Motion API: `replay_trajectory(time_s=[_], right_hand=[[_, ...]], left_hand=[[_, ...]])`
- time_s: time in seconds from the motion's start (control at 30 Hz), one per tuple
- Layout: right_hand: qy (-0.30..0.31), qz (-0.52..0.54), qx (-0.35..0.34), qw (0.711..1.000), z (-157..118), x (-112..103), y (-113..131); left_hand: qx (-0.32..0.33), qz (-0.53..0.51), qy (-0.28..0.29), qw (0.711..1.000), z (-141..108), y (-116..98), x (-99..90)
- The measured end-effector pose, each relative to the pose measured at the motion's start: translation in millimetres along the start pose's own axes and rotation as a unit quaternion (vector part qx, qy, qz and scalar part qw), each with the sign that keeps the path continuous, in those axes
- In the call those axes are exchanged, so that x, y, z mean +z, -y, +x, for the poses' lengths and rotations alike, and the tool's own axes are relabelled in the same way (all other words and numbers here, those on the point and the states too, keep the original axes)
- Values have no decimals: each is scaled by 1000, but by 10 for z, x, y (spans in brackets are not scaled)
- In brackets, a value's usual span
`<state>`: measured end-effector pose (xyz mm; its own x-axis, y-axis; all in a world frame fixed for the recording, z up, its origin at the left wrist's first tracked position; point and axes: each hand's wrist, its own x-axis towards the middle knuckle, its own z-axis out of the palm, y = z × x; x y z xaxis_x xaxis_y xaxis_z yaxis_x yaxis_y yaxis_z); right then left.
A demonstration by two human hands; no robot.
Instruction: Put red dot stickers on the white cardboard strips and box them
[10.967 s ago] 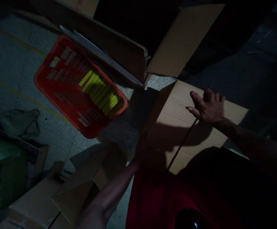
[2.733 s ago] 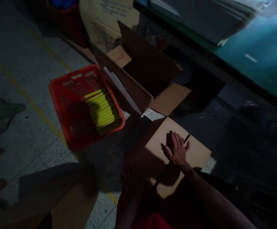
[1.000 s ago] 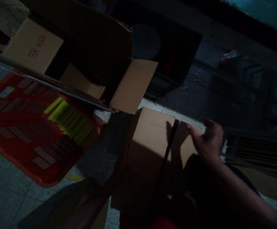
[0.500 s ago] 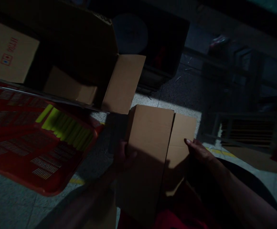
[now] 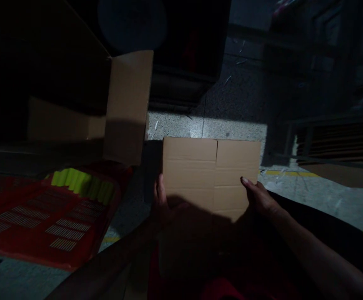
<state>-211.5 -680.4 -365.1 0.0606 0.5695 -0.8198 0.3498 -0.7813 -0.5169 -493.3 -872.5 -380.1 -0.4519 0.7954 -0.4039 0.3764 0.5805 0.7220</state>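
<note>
Between my hands lies a brown cardboard box (image 5: pixel 190 179), its top now looking flat, with creases across it and a seam down the middle. My left hand (image 5: pixel 165 204) grips its left edge, the thumb lying over the top face in shadow. On the opposite side my right hand (image 5: pixel 258 196) holds the right edge, thumb on top and fingers hidden underneath. The lower part of the cardboard sinks into deep shadow near my lap, so its near edge is hard to make out.
To the left, a red plastic basket (image 5: pixel 28 250) holds several yellow-green pieces (image 5: pixel 81 183). Above it stands a large open carton with a raised flap (image 5: pixel 127 112). A dark bin (image 5: pixel 181 79) sits behind. Stacked flat cardboard (image 5: pixel 338 143) is at right.
The cardboard in my hands has gone from a raised box shape with a side flap to a flatter, wider face. My view has shifted, moving the carton and basket leftward.
</note>
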Motion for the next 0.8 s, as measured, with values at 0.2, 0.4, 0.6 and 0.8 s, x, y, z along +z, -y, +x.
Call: replay_trajectory(time_s=[0.2, 0.4, 0.6, 0.8], right_hand=[[32, 34, -10, 999, -41, 45, 22], [12, -4, -3, 1000, -104, 115, 173], [-27, 18, -37, 999, -115, 163, 156], [-97, -47, -153, 982, -138, 232, 24]], left_hand=[[-92, 1, 0, 996, 10, -105, 20], [-123, -8, 9, 992, 36, -198, -2], [-110, 31, 4, 993, 57, -210, -14], [11, 27, -24, 999, 48, -138, 34]])
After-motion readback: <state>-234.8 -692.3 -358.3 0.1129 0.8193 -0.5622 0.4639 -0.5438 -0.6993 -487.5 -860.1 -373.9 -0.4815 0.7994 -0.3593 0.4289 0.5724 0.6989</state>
